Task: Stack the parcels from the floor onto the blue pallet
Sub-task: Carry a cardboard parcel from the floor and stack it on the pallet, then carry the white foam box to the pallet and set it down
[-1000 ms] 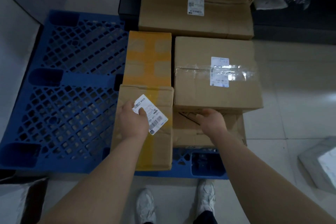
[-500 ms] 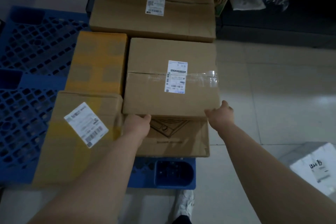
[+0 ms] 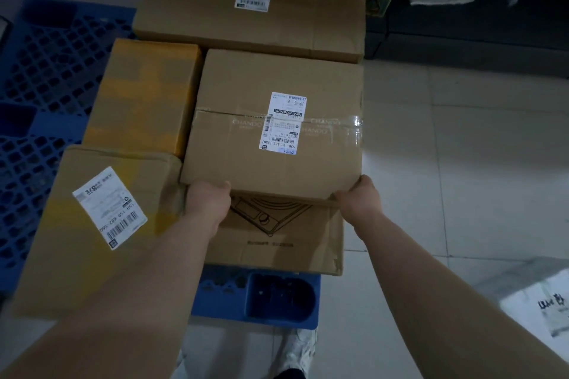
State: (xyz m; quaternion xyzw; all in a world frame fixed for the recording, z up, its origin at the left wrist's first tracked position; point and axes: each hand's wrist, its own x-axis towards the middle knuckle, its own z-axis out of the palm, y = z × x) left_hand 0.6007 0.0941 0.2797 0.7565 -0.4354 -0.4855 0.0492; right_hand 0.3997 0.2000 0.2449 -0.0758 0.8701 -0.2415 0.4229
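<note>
Far left of our fingers lies the blue pallet point(image 3: 37, 77), its grid bare on that side. Just left of our left hand point(image 3: 207, 203) sits a long box point(image 3: 92, 224) with yellow tape and a slanted white label, its long axis running away from us; beyond it, touching, is a yellow-taped box point(image 3: 144, 95).

Our left hand is curled on the near left corner of the top box point(image 3: 277, 123), fingers together and tucked under the edge, thumb up on the rim. This box is plain brown cardboard, wider than deep, long axis running left to right between our hands. Clear tape crosses its lid from side to side, and a white label with barcodes sits in the middle, its print facing away from us. It rests on a lower box point(image 3: 277, 237) printed with a line drawing, which stands on the pallet's near right corner. Past our fingertips a large box point(image 3: 252, 9) lies crosswise.

Our right hand point(image 3: 358, 200) clamps the near right corner the same way. Right of it is tiled floor point(image 3: 446, 148), with a white bag point(image 3: 542, 301) at the edge.

Compared with half a second ago, both hands have closed tighter on the corners and the view has drawn nearer.
</note>
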